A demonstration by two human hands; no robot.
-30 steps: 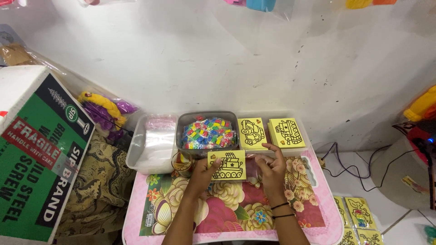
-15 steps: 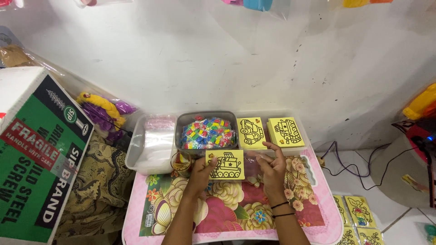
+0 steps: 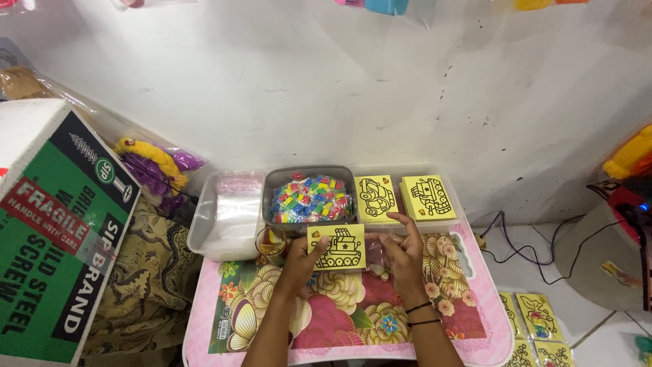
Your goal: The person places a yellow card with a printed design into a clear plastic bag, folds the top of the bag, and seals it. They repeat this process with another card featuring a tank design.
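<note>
A yellow card (image 3: 336,247) with a black line drawing of a boat is held over a small pink table (image 3: 475,333) with a flower-pattern top. My left hand (image 3: 300,264) grips the card's left edge. My right hand (image 3: 401,253) is at its right edge, fingers spread, touching it. Two stacks of similar yellow cards (image 3: 375,198) (image 3: 426,197) lie at the table's back right.
A grey tub (image 3: 268,187) full of small colourful pieces stands at the back. A clear box (image 3: 204,231) of plastic bags sits to its left, and a small cup (image 3: 272,243) is nearby. A green cardboard box (image 3: 54,238) stands left. More cards (image 3: 536,319) and cables (image 3: 516,238) lie on the floor at right.
</note>
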